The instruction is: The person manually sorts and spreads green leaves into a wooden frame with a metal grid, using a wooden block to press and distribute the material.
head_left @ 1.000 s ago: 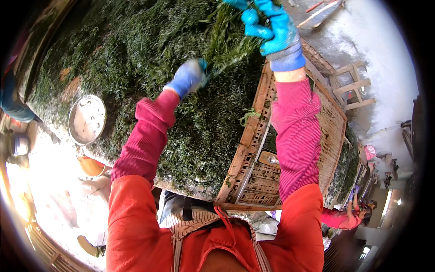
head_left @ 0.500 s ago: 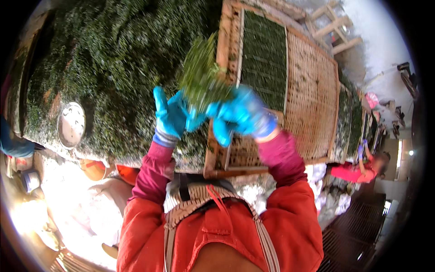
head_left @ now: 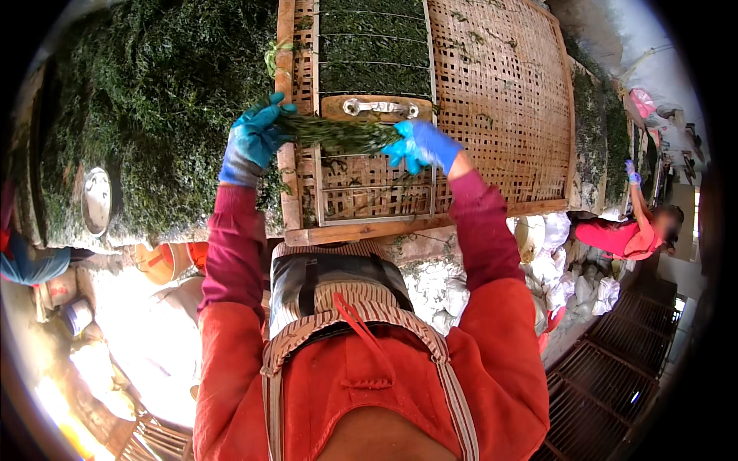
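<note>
— Woven bamboo fills the space ahead of you: a big drying tray (head_left: 500, 115) with a wooden frame, and inside it a narrower rack (head_left: 374, 46) already spread with dark green leaf. What do your hands have?

— Your left hand (head_left: 254, 138), in a blue glove, is closed around one end of a bundle of green strands (head_left: 338, 132). Your right hand (head_left: 419, 146), gloved the same, grips the other end, so the bundle stretches level between them.

— And where does it sit?

— Just above the bare weave at the near end of the rack, right below a wooden bar with a metal handle (head_left: 380, 107).

— Further out?

— Left of your left hand lies a wide heap of green leaf (head_left: 154, 115) with a round metal dish (head_left: 96, 201) on it. Well to the right of your right hand, another person (head_left: 630, 230) in red works with one blue-gloved hand raised.
</note>
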A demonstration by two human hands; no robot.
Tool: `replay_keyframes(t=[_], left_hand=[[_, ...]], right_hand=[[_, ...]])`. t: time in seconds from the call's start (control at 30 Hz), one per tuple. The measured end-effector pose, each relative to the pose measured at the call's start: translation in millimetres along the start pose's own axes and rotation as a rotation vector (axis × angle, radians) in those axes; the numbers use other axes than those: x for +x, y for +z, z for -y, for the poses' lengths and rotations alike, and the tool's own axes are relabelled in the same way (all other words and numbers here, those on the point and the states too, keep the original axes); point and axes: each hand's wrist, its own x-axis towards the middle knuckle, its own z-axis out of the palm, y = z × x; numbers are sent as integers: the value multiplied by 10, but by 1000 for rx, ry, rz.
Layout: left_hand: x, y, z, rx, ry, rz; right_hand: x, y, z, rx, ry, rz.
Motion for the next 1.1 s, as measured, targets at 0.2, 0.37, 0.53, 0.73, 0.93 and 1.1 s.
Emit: replay_keyframes(t=[0.2,0.37,0.53,0.73,0.93,1.1], left_hand=[[74,-263,504,1282,770,-502],[89,889,851,2138,89,-206],[110,587,782,2034,413,-70],[-202,378,1026,1875,943,213],[-299,26,1099,1823,1024,120],[-744,-1634,516,1067,786,-1099]], right_hand=[[91,-465,56,-693,121,-32],[-105,-455,249,-513,44,98],[-808,-1533,-28,-396,-297,-432],[-702,-585,-208,-1525,-910,-895],[-178,309,-519,-1610,-1009,-480],[-165,279,-528,-1598,-1024,-494]])
